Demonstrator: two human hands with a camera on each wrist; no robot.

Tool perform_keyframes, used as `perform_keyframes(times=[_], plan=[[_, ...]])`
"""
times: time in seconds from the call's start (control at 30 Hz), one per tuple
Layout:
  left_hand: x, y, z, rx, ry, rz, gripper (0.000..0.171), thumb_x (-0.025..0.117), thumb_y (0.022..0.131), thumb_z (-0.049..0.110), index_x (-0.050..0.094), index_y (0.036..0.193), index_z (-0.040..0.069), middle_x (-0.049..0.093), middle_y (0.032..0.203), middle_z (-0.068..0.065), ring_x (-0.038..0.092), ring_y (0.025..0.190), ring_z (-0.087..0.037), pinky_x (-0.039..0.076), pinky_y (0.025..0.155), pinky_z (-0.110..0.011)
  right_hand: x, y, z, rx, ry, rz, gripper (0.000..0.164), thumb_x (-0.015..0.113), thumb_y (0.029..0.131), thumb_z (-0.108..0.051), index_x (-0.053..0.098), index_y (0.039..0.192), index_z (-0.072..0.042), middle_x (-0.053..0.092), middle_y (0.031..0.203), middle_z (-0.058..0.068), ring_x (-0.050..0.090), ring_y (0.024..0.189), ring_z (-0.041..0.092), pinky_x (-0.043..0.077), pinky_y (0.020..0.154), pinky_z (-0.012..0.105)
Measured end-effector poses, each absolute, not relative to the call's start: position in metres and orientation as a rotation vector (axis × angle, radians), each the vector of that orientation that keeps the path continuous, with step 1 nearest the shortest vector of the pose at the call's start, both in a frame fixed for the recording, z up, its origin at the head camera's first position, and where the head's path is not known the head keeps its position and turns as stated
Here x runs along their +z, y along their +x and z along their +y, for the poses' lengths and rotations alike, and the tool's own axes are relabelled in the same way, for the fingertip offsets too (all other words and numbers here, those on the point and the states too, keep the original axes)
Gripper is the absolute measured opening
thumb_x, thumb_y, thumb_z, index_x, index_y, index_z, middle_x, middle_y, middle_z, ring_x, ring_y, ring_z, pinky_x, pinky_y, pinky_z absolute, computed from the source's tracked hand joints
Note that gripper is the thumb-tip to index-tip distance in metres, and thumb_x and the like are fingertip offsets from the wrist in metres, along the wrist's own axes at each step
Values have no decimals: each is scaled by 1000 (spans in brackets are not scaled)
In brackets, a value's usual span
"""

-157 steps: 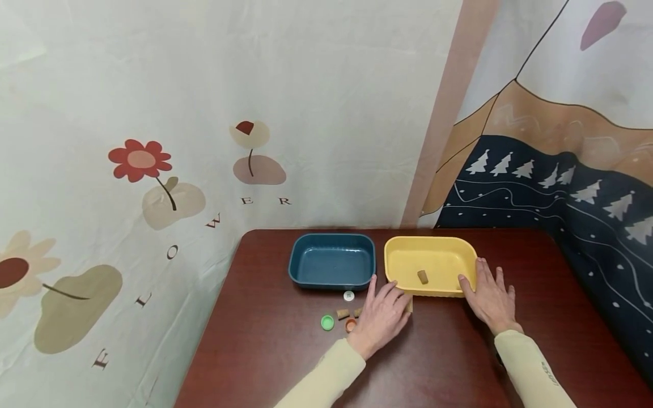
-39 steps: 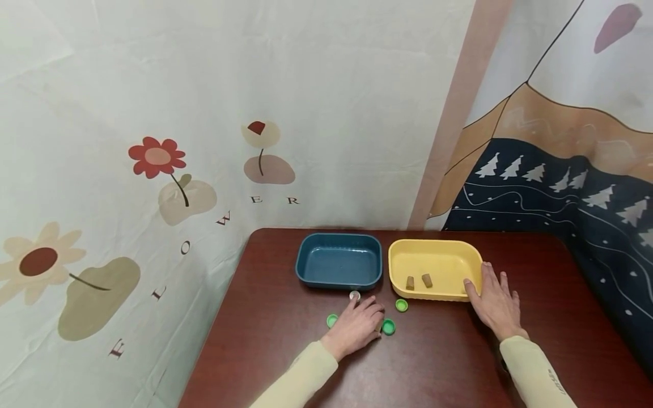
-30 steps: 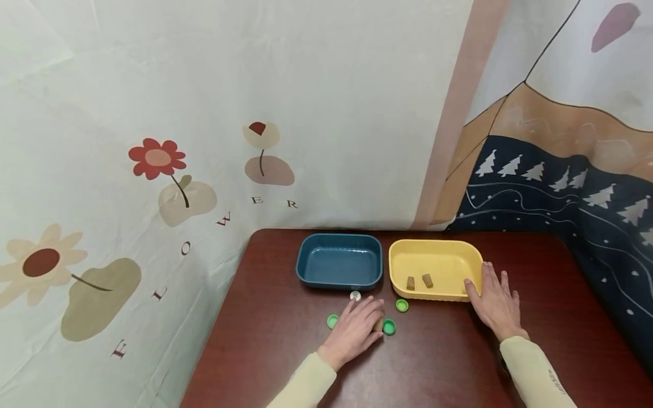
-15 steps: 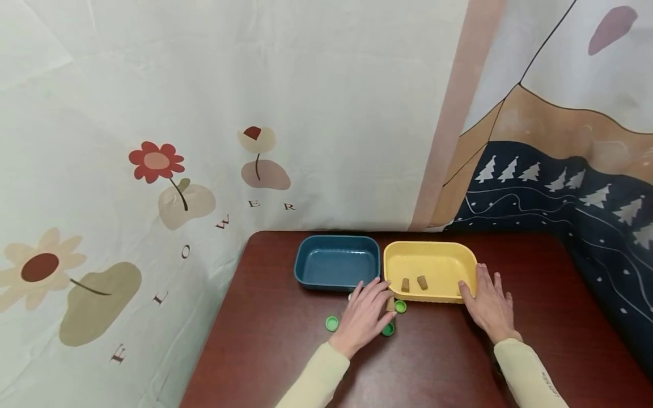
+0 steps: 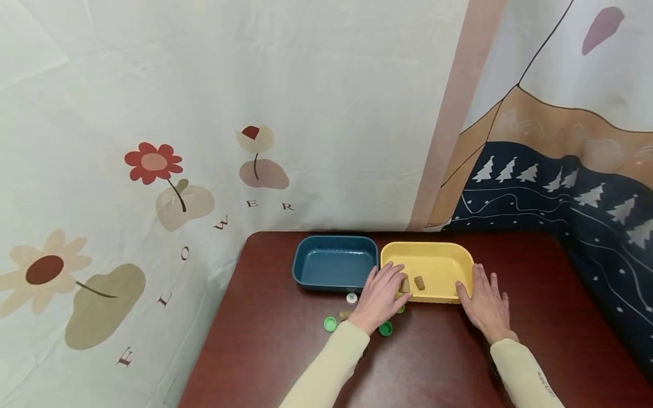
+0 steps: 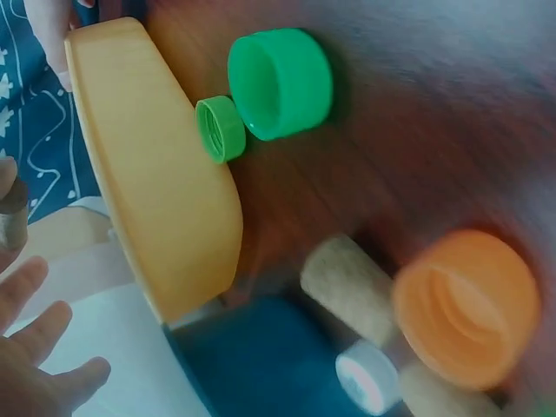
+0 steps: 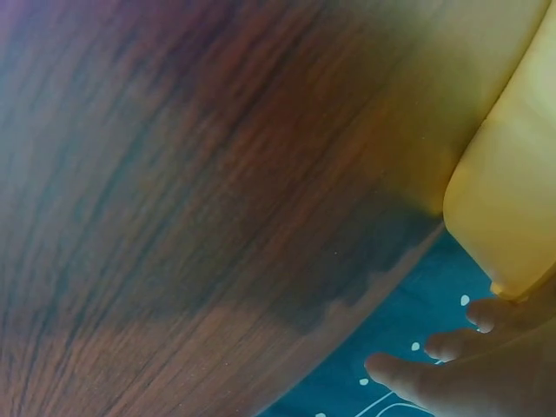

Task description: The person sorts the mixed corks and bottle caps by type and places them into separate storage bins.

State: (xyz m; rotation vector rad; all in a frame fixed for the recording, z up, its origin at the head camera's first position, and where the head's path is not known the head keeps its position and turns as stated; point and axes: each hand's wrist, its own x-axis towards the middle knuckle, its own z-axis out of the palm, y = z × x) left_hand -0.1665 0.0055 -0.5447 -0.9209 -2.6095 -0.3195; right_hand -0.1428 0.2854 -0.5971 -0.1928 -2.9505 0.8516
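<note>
My left hand (image 5: 380,297) is over the near left corner of the yellow bin (image 5: 441,258), pinching a cork (image 6: 12,221) that the left wrist view shows at its left edge. Inside the bin lies another cork (image 5: 419,282); a further one beside it is hard to tell from the held one. My right hand (image 5: 487,306) rests against the bin's right side with straight fingers, the thumb at the near rim. More corks (image 6: 347,287) lie on the table near an orange cap (image 6: 469,308), which my left arm hides in the head view.
A blue bin (image 5: 335,263) stands left of the yellow one. In front of the bins lie a white cap (image 5: 351,298), a pale green cap (image 5: 330,324), a darker green cap (image 5: 385,328) and a small bright green cap (image 6: 220,130). A fabric-covered wall (image 5: 331,113) closes off the back.
My left hand has picked up a cork from among the caps and moved right and forward to the yellow bin. A cork was added to the bin earlier. My right hand has stayed put.
</note>
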Motion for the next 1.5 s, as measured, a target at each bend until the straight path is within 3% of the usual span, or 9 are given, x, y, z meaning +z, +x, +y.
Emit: perform_keyframes(times=[0.4,0.67,0.83,1.1,1.3,1.5], plan=[[-554,-187,40,-163,-824,-2772,36,71,95,50,74,119,23,66,138,6,54,137,-19,43,110,-54,-598,-142,285,856,-188,-2943,83,33,108,-55,8,164,2,12,168,28,5,152,56,12,106,84],[-557,-195,52,-130,-704,-2884,33,70,93,57,76,105,27,69,129,8,54,134,-18,37,112,-64,-597,-141,284,862,-197,-2955,84,34,108,-55,8,164,1,11,168,28,6,152,56,12,107,84],[-560,-197,52,-140,-681,-2908,47,69,93,60,73,125,25,66,136,5,52,138,-22,35,113,-63,-597,-141,284,859,-191,-2955,83,34,108,-54,8,164,3,10,168,28,5,152,56,12,106,84],[-567,-188,43,-287,-705,-2864,71,66,94,62,53,151,23,46,159,-1,39,149,-29,31,115,-66,-596,-142,285,855,-193,-2957,83,35,108,-52,6,164,2,11,168,29,5,152,56,12,106,84],[-568,-177,33,-300,-744,-2820,82,63,95,63,39,160,20,35,166,-3,34,152,-30,30,115,-67,-596,-142,285,870,-194,-2955,83,34,108,-52,7,164,2,10,168,29,4,152,56,11,106,84],[-565,-165,19,-331,-796,-2759,84,66,95,60,37,161,17,33,167,-4,33,152,-30,31,115,-66,-596,-142,284,870,-197,-2955,82,34,108,-51,7,164,2,9,168,28,4,152,55,12,106,84]])
